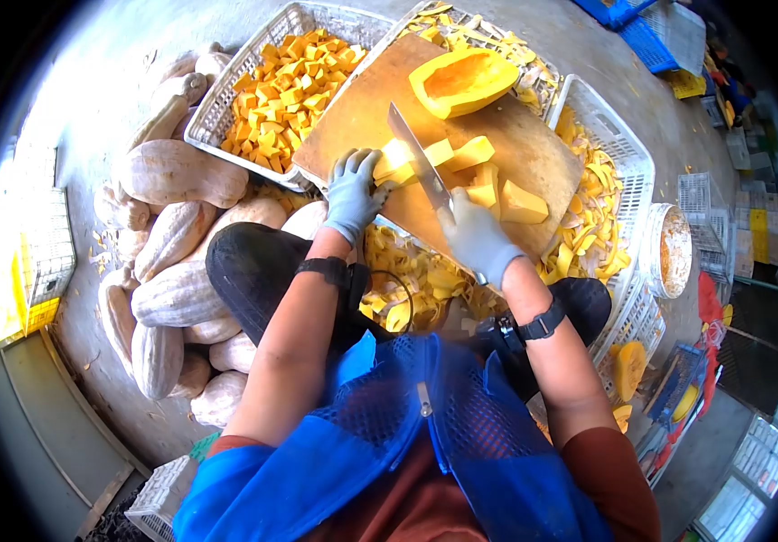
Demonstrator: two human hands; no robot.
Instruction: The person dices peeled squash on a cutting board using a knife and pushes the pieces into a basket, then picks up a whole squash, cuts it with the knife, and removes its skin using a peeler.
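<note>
- Lying near the left edge of the cutting board [339,117], the pumpkin piece [394,163] sat against the knife [420,158], whose blade stood at its right side.
- The left hand [353,191], gloved, grasped that piece's near left end between bent fingertips and thumb; with the blade so near, a slip on moist flesh could have nicked a finger, the thin-looking glove probably offering little protection.
- The right hand [478,237], also gloved, was clenched around the knife's handle; a wet glove might have let the grip twist and sent the edge off line.
- Thick pumpkin chunks [524,204] lay right of the blade; crowding there could have jammed it or pushed one off the board.
- Beyond them rested a hollowed pumpkin half [464,81], rounded underneath and liable to roll if bumped.
- The board appeared to bridge crates, so hard pressure near an edge might have tipped it.
- Farther out stood a crate [204,135] of pumpkin cubes [285,90], whole pumpkins [181,298] and a crate of peelings [637,172].
</note>
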